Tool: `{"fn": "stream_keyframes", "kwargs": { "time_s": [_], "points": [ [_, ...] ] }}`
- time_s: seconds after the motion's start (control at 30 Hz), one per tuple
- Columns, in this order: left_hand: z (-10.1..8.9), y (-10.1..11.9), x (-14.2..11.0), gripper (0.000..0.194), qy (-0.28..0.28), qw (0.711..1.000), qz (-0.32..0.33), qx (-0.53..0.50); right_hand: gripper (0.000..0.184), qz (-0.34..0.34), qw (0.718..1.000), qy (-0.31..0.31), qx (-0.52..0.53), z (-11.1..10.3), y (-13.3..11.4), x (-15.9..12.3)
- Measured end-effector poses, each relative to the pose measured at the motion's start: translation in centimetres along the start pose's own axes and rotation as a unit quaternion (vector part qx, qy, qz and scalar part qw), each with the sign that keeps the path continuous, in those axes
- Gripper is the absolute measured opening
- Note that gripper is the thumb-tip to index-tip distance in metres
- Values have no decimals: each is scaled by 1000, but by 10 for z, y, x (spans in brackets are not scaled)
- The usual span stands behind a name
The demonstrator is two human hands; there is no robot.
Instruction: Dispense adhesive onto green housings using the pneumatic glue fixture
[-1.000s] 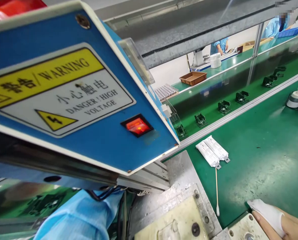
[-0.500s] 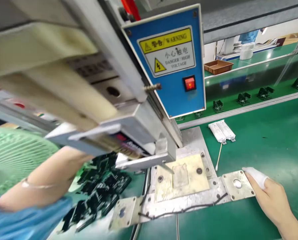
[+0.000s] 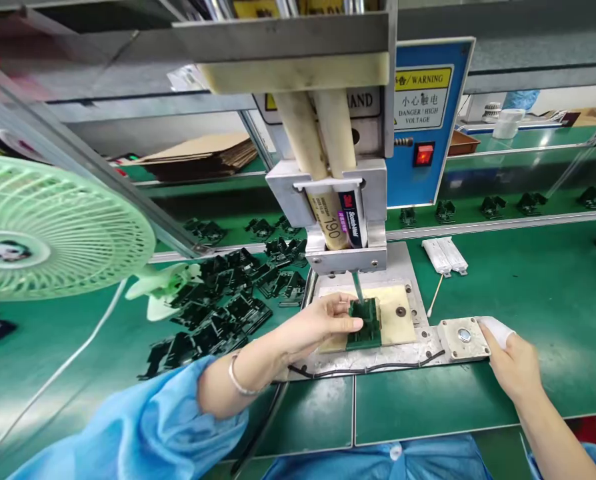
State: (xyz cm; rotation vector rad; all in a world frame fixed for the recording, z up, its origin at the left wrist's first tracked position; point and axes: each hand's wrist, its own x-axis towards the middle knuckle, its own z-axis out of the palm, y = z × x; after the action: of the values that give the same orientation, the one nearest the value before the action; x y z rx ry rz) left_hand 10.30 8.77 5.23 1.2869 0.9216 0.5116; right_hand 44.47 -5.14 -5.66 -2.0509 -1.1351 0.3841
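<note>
My left hand (image 3: pixel 331 323) grips a dark green plastic part (image 3: pixel 365 325) between thumb and fingers. The part rests on the cream fixture plate (image 3: pixel 399 327), beneath the thin nozzle (image 3: pixel 359 288) of a dispenser. Above the nozzle, a twin adhesive cartridge (image 3: pixel 335 217) sits in a metal holder. At the right edge of a metal button box (image 3: pixel 463 339), my right hand (image 3: pixel 515 363) is closed, with a folded white wipe (image 3: pixel 498 330) at its fingers. The right fingertips are partly hidden.
Several dark plastic parts (image 3: pixel 223 313) lie piled left of the dispenser. A green fan (image 3: pixel 58 233) stands farther left. Two white tubes (image 3: pixel 444 255) and a cotton swab (image 3: pixel 435 297) lie at right. A blue control box (image 3: pixel 431 123) is mounted behind, and parts line the back channel.
My left arm has come from over the parts pile behind the dispenser to the fixture, bringing a green part under the nozzle. My right hand stays at the button box. The view has swung left.
</note>
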Motion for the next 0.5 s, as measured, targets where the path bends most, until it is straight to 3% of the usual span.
{"fn": "stream_keyframes", "kwargs": {
  "time_s": [0.17, 0.33, 0.43, 0.5],
  "points": [
    [-2, -11, 16, 67, 41, 993, 68, 93, 60, 25, 999, 38, 20, 0, -9, -1],
    [-7, -11, 2, 74, 87, 967, 97, 219, 63, 43, 998, 36, 27, -2, -12, -3],
    [-30, -10, -24, 84, 202, 910, 161, 326, 64, 76, 994, 23, 75, -7, -17, -6],
    [-50, -16, -45, 76, 293, 882, 188, 316, 63, 100, 986, 15, 130, -9, -26, -8]
  ]
}}
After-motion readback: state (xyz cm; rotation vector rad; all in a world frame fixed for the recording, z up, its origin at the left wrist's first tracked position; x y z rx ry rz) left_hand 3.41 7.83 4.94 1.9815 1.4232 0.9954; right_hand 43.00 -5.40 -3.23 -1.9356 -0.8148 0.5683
